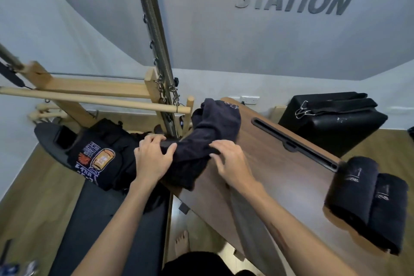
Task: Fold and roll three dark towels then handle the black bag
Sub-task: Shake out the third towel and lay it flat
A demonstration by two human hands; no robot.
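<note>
- The left hand (152,159) has its grip curled round one end of the third towel (210,132); the right hand (228,159) presses on it with spread fingers.
- The towel lies bunched across the bench (257,163) edge, part hanging below the grip.
- Risk: the hanging part could drag it off, or the roll go crooked.
- Two rolled towels (367,201) lie well right of the grip; the black bag (105,152) is just left.
</note>
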